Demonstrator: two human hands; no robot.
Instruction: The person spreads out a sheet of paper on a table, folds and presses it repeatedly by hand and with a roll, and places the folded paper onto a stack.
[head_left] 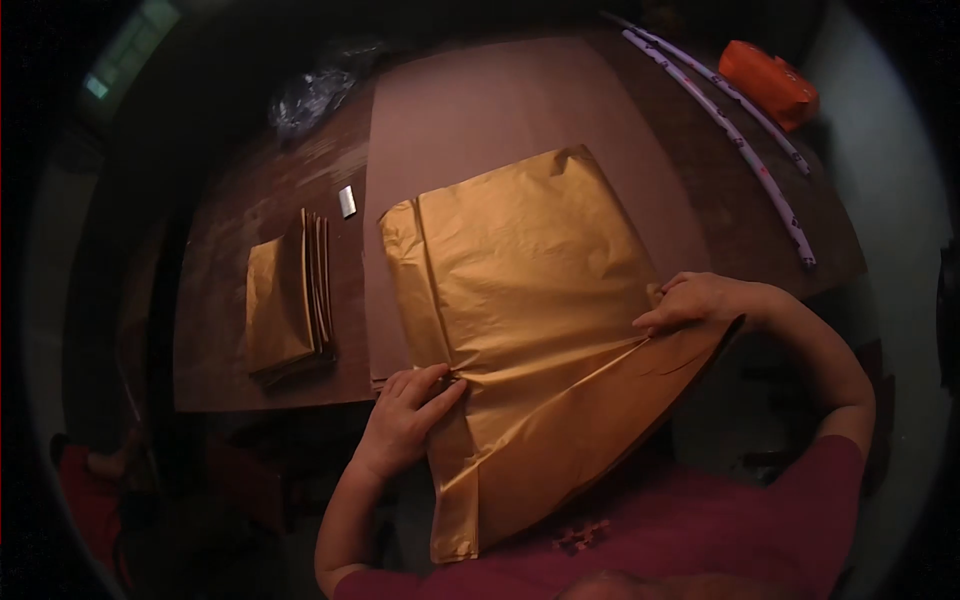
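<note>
A large gold paper sheet (530,270) lies creased over the near part of the table, with a narrow strip folded along its left side. Its lower part hangs past the table edge toward my body. My left hand (408,412) grips the paper's left edge, thumb and fingers closed on it. At the right edge, my right hand (692,300) pinches the same sheet, and a taut crease runs down from there toward the lower left. The undersides of both grips are hidden by the paper.
Folded gold paper pieces (280,305) stand stacked at the left. Brown board (480,100) lies beneath the sheet. A small silver-white item (347,201), crumpled clear plastic (315,95), purple patterned rolls (740,140) and an orange packet (768,84) rest on the dark table (225,225).
</note>
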